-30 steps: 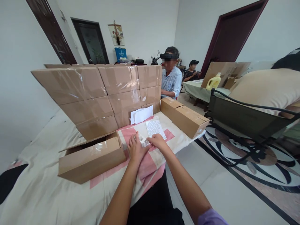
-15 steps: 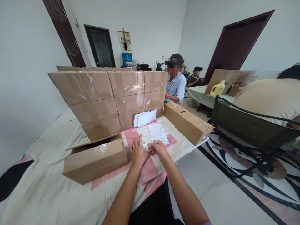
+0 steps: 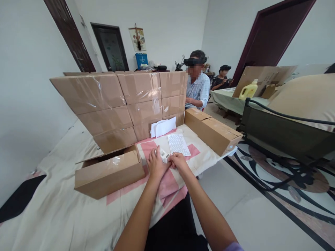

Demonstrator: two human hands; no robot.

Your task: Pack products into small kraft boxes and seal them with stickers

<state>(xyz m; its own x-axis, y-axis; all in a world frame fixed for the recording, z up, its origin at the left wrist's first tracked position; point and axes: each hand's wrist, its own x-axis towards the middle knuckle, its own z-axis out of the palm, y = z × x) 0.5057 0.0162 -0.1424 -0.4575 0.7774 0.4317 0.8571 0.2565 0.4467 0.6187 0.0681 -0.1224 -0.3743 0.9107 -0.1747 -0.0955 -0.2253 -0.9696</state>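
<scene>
My left hand (image 3: 155, 162) is wrapped around the left side of a small white device (image 3: 164, 155) with a little dark rectangle on its face. At the device's right end, the fingers of my right hand (image 3: 178, 160) are pinched together; whatever lies between them is too small to make out. A white keyboard (image 3: 179, 144) rests on the cloth just beyond both hands. Sheets of white paper (image 3: 164, 127) lean by the boxes behind the keyboard.
A wall of taped cardboard boxes (image 3: 123, 104) stands behind. An open-topped carton (image 3: 112, 176) lies at the left, a long closed carton (image 3: 211, 129) at the right. Across sits a person (image 3: 197, 83); another person's back (image 3: 303, 97) shows in a chair at right.
The camera view has tilted down and turned slightly. My hands stay around the white device, whose face shows a little more now.
</scene>
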